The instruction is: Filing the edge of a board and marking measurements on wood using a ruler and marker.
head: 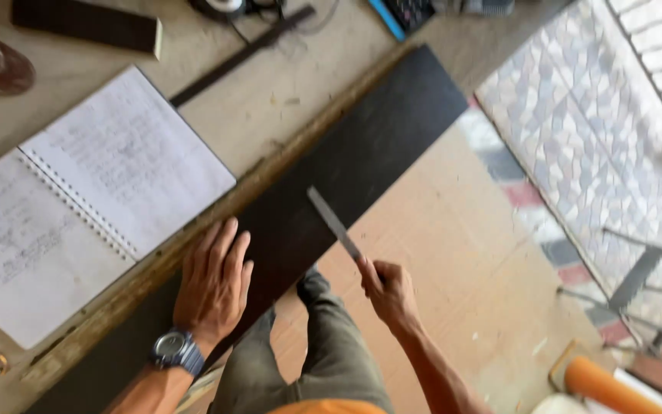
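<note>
Left hand (214, 282) is pressing flat, fingers spread, on the long black stiff board (346, 176) overhanging the surface edge; right hand (389, 291) is gripping a thin metal file (332, 224) (probably rigid, best held by its handle end) laid on it.

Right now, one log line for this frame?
left hand: flat on dark board | right hand: holds metal file, tip over board | board: overhangs bench edge | notebook: open
</note>
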